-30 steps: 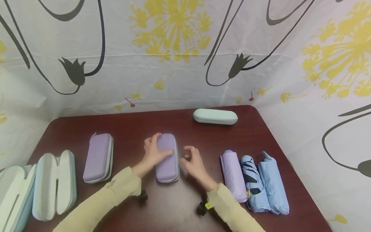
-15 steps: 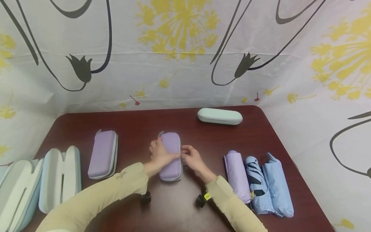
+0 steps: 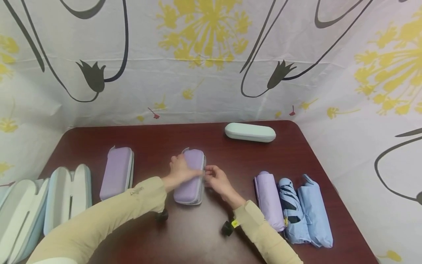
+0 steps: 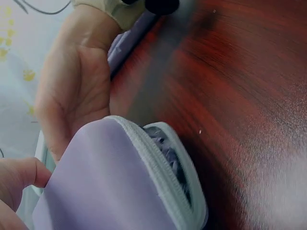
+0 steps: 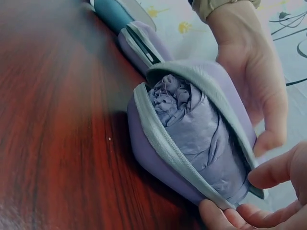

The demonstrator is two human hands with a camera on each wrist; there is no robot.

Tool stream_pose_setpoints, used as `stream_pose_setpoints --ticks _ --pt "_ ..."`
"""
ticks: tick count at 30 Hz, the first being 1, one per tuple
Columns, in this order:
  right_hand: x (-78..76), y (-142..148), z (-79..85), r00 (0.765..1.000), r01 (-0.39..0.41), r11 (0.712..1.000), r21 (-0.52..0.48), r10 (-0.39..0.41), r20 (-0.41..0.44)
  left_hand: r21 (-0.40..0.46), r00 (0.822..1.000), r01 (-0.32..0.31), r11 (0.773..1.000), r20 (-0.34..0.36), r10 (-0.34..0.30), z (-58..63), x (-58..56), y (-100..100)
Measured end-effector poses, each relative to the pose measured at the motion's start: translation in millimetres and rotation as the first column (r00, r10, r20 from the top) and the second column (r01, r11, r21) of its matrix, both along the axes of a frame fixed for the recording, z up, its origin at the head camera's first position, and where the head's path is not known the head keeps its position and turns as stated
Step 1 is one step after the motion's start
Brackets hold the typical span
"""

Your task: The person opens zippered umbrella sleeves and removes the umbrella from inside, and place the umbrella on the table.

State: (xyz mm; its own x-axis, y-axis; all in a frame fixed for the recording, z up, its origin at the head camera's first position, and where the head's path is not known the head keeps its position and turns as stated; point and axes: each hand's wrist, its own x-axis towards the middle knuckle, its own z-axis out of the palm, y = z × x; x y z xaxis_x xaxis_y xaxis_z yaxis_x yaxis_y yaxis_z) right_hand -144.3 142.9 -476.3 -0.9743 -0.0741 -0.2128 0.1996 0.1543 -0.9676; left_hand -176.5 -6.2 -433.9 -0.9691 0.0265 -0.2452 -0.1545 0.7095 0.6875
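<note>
In the middle of the table stands a purple zip case (image 3: 189, 190), its grey zip parted along the right side and near end. Through the gap in the right wrist view shows folded purple fabric (image 5: 192, 127), like a rolled umbrella. My left hand (image 3: 179, 170) grips the case from its left, thumb across the lid. At the right edge, my right hand (image 3: 218, 182) pinches the case by its zip rim; its fingertips (image 5: 271, 176) touch lid and base in the right wrist view. Whether it holds a zip pull, I cannot tell.
Another purple case (image 3: 116, 174) lies to the left, beside two open pale-blue cases (image 3: 67, 198) (image 3: 21, 220). A mint case (image 3: 250, 132) lies at the back right. Folded umbrellas, purple (image 3: 269, 201) and two blue (image 3: 293, 212) (image 3: 315, 211), lie right.
My right hand has come from apart to the case's right edge. The case's near end has swung slightly left and its gap looks wider. The head view has shifted a little.
</note>
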Motion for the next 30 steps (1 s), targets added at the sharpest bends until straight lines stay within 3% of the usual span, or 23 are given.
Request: stream_pose_setpoints --ticks 5,8,12,15,21,26,30 --pt "-1.9 0.8 -1.9 1.0 -0.003 1.0 0.021 0.003 -0.002 0.126 0.997 0.006 0.992 0.071 -0.015 2.9 -3.8 -12.8" --pt "-3.2 1.2 -2.2 1.0 -0.002 0.999 0.037 0.002 0.006 0.276 0.988 -0.017 0.961 0.151 -0.026 -0.2 -8.2 -23.6" --pt "-5.1 1.2 -0.1 1.0 -0.003 0.996 0.088 0.002 0.011 0.48 0.958 -0.086 0.873 0.28 -0.059 -5.5 -14.3 -38.2" --pt "-6.7 0.9 3.0 1.0 -0.018 0.989 0.149 0.02 -0.011 0.577 0.941 -0.123 0.807 0.326 -0.089 -8.4 -16.4 -47.4" --pt "-10.9 -4.5 10.7 0.993 -0.016 0.941 0.338 0.055 -0.107 0.699 0.936 -0.163 0.697 0.333 -0.115 -16.1 -13.9 -63.1" --pt "-15.6 -14.7 15.9 0.982 -0.012 0.929 0.369 0.08 -0.171 0.787 0.934 -0.173 0.592 0.323 -0.156 -24.1 -10.6 -72.5" --pt "-20.2 -25.5 19.5 0.973 -0.026 0.901 0.432 0.122 -0.194 0.818 0.934 -0.174 0.549 0.314 -0.172 -27.5 -7.7 -76.4"
